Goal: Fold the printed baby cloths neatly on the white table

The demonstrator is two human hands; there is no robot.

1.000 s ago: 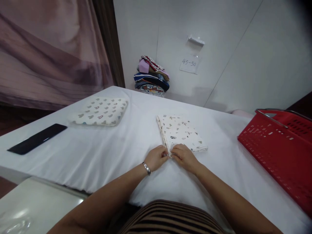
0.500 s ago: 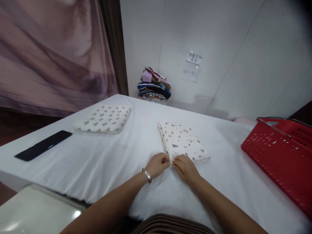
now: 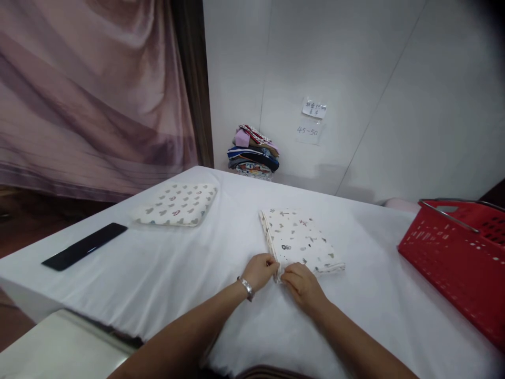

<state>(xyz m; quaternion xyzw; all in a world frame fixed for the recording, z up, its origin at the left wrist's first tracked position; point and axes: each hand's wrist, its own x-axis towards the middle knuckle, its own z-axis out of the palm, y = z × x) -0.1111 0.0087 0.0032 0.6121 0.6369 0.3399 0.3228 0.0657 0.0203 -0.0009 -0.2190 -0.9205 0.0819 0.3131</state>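
A folded white cloth with small grey and brown prints lies flat on the white-covered table. At its near left corner my left hand pinches the layered edge between thumb and fingers. Right beside it, my right hand is closed on the same corner from the other side. The fingertips of both hands almost meet there, and the bit of fabric between them is partly hidden. A silver bracelet circles my left wrist.
Another folded cloth with grey motifs lies at the far left, near a flat black rectangular object. A red plastic basket stands at the right. Behind the table is a stack of folded fabrics by the wall.
The camera view has tilted up slightly, so everything sits lower in the picture. Both hands stay at the cloth's near left corner, with the fingers shifted a little.
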